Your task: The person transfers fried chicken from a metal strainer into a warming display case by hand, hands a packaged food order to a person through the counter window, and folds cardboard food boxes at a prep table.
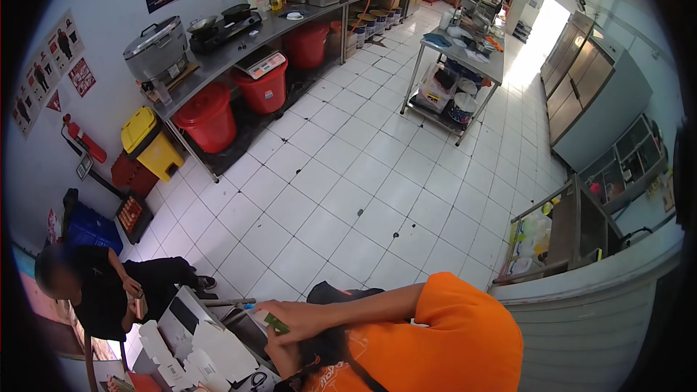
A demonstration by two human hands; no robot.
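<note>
My right arm comes across from an orange sleeve (465,319). My right hand (303,318) is closed around a small dark green piece (276,323) with a paler patch; its exact kind is too small to make out. Close below it is my left hand (282,353), its fingers mostly hidden. A bit of blue and white (250,307) shows beside the right fingertips. Both hands are over the near edge of opened white cardboard boxes (218,352), with a black cable (258,379) among them.
A person in black (102,287) sits at left, holding a small object. Behind are a blue crate (94,231), an egg tray (133,216), a yellow bin (149,141), red tubs (207,116) under a steel counter (254,36), a steel table (472,62) and cabinets (592,94).
</note>
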